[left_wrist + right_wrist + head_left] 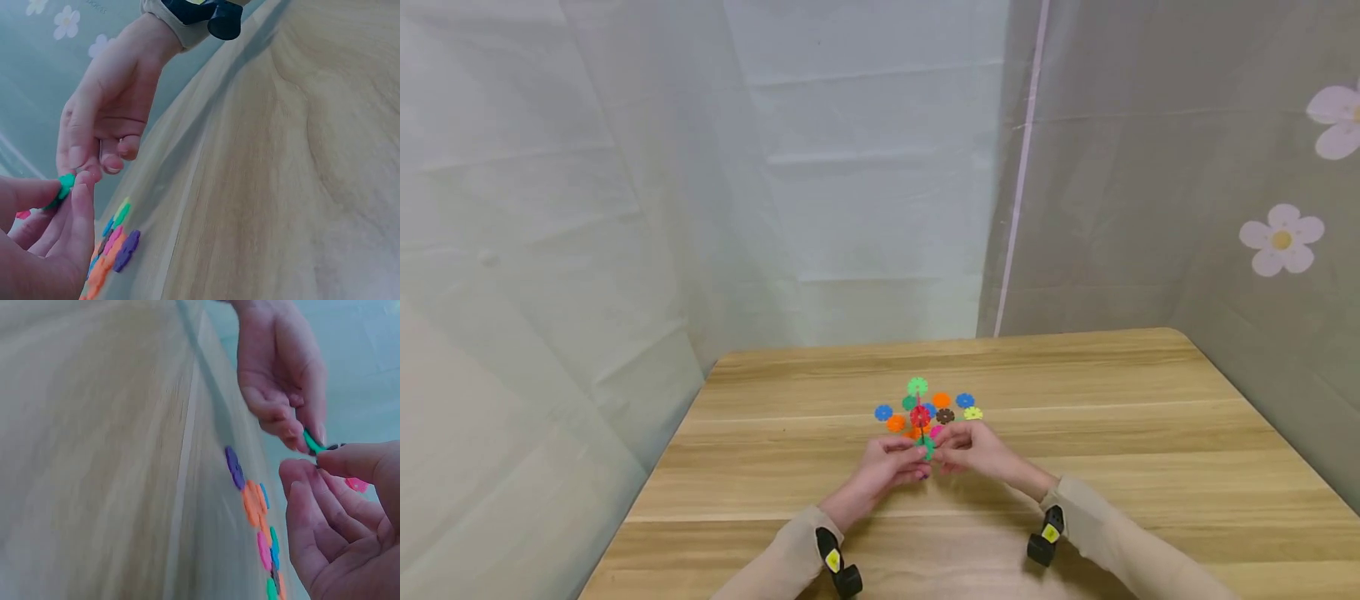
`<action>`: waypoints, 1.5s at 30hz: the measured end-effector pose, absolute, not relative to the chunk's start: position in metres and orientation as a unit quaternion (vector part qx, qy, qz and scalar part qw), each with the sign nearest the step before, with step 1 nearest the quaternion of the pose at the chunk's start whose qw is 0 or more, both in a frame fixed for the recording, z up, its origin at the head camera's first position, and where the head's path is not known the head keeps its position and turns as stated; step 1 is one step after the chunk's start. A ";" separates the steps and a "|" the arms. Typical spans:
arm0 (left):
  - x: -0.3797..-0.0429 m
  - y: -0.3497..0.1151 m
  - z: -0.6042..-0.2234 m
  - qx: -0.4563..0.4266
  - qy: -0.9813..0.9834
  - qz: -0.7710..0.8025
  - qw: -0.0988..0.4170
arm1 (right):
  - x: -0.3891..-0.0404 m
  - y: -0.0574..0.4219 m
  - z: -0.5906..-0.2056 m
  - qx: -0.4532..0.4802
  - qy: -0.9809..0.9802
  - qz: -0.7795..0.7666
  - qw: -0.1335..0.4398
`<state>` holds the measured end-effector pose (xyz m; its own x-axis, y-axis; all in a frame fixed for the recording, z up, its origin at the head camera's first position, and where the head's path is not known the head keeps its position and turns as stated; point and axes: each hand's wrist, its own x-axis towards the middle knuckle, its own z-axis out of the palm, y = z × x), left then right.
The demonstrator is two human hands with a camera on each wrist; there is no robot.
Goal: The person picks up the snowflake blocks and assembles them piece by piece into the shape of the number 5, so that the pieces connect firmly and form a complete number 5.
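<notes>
Left hand (884, 465) pinches one green notched plastic disc (929, 448); right hand (979, 451): I can't tell hold; one yellow notched disc (973, 413) beyond.

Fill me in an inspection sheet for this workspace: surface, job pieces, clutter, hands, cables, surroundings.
Surface: wood-grain tabletop.
Job pieces: green notched disc held up between the hands; red disc and light green disc appear linked to it; loose discs in several colours lie beyond the hands, including a purple disc.
Clutter: nothing seen besides the discs.
Left hand: pinches the green notched disc.
Right hand: fingertips at the same disc; its exact grip is unclear.
Cables: nothing seen.
Surroundings: pale sheeting behind the table, printed flowers on the right side.
</notes>
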<state>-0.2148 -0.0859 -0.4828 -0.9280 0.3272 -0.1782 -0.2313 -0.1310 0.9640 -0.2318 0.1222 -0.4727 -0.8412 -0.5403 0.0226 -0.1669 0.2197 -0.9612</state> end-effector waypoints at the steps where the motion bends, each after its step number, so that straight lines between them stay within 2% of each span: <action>1: -0.215 -0.086 -0.483 0.038 0.634 0.750 0.184 | -0.233 0.124 -0.473 -0.238 0.767 -0.575 0.156; 13: -0.217 -0.093 -0.489 0.025 0.628 0.755 0.187 | -0.241 0.142 -0.471 -0.266 0.862 -0.429 0.037; 18: -0.217 -0.095 -0.488 0.024 0.627 0.755 0.192 | -0.242 0.147 -0.472 -0.258 0.878 -0.404 0.014; 39: -0.220 -0.095 -0.488 0.009 0.618 0.758 0.208 | -0.254 0.152 -0.478 -0.187 0.922 -0.339 0.018; 45: -0.221 -0.094 -0.490 0.013 0.617 0.760 0.206 | -0.259 0.149 -0.476 -0.201 0.932 -0.298 0.034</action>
